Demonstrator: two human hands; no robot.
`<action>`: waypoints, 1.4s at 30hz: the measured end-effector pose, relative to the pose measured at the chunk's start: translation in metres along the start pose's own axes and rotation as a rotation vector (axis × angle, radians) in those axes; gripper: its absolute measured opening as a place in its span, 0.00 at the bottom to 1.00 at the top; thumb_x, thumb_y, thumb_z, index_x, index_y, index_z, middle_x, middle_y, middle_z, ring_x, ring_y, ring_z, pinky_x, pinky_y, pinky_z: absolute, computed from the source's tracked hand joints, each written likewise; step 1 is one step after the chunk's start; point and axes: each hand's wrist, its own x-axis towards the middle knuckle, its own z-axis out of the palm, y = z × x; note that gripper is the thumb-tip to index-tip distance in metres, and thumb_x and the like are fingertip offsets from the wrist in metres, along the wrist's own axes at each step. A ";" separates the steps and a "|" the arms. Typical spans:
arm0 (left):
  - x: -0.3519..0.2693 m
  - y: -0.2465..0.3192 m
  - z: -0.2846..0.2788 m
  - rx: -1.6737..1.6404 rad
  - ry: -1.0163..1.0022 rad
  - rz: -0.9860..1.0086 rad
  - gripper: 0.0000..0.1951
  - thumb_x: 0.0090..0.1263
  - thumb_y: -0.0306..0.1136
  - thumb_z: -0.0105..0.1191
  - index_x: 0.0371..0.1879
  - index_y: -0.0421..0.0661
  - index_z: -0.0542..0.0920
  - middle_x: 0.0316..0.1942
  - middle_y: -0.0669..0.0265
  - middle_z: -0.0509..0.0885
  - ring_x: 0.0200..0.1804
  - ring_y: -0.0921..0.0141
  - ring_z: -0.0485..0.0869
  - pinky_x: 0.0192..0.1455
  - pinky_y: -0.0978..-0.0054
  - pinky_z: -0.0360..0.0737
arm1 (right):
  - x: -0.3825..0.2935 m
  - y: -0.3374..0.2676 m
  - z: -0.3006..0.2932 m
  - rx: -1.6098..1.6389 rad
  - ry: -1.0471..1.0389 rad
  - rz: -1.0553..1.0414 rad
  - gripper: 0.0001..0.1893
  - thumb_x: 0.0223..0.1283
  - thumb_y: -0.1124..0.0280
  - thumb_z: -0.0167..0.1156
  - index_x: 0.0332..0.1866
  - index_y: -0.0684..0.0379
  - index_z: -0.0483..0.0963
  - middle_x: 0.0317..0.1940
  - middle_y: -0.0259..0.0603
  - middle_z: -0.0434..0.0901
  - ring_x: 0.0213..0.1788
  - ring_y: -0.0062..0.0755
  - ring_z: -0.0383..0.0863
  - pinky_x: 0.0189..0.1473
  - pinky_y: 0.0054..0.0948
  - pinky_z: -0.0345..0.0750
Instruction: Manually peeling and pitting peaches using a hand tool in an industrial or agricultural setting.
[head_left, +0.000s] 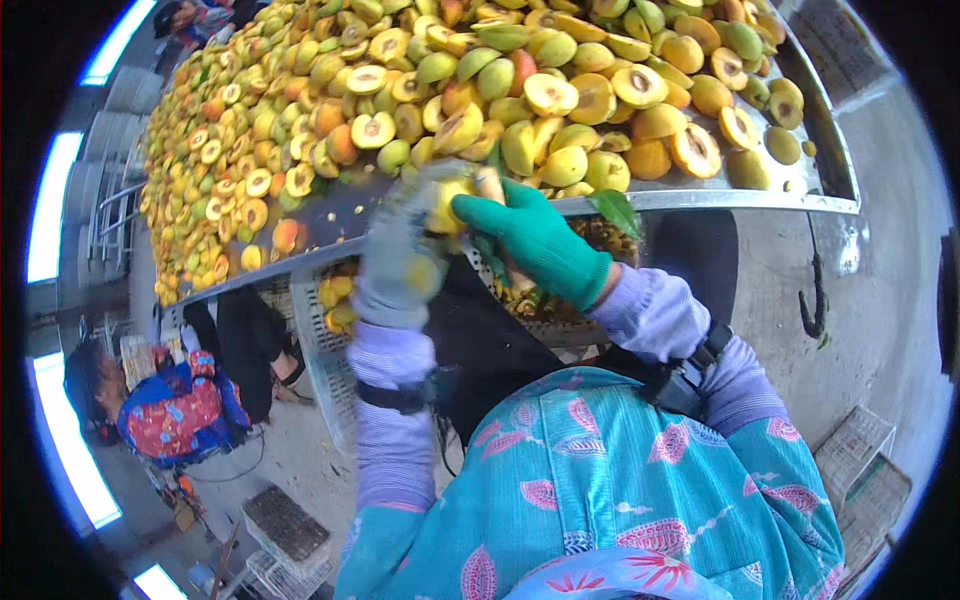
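My left hand (397, 247), in a grey work glove and blurred, is closed around a yellow peach (447, 208) at the table's near edge. My right hand (546, 244), in a green knit glove, grips a tool with a pale wooden handle (490, 184); its working end is hidden or too blurred to tell. My right thumb reaches to the peach. Just beyond both hands lies a large heap of peaches (551, 94), many cut in half, some with stones showing. A green leaf (618, 213) hangs over the metal rim beside my right hand.
The metal table (720, 199) has a raised rim. Below it are a basket of fruit scraps (600, 236) and a white crate of peaches (315, 352). Another person (180, 409) is at the left. Stacked crates (289, 525) stand lower left, more crates (862, 472) at right.
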 end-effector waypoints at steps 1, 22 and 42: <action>-0.005 -0.007 0.011 0.105 0.006 0.076 0.20 0.75 0.40 0.45 0.59 0.41 0.73 0.46 0.64 0.81 0.46 0.72 0.81 0.45 0.78 0.79 | 0.002 -0.007 0.008 -0.065 0.032 0.019 0.14 0.66 0.58 0.56 0.38 0.59 0.71 0.19 0.32 0.72 0.16 0.21 0.70 0.17 0.20 0.65; -0.037 -0.002 0.063 -0.153 0.441 -0.040 0.22 0.78 0.46 0.42 0.42 0.36 0.80 0.35 0.61 0.84 0.34 0.71 0.83 0.40 0.76 0.80 | -0.024 0.060 -0.003 -0.894 -0.048 -0.752 0.16 0.69 0.59 0.50 0.45 0.63 0.71 0.32 0.58 0.77 0.34 0.59 0.79 0.33 0.49 0.74; -0.023 0.001 0.052 0.106 0.093 -0.026 0.23 0.76 0.47 0.40 0.35 0.40 0.82 0.25 0.61 0.84 0.27 0.71 0.82 0.30 0.75 0.80 | -0.045 0.042 0.016 0.661 -0.517 0.327 0.26 0.69 0.42 0.44 0.26 0.54 0.67 0.14 0.29 0.65 0.14 0.23 0.64 0.16 0.25 0.63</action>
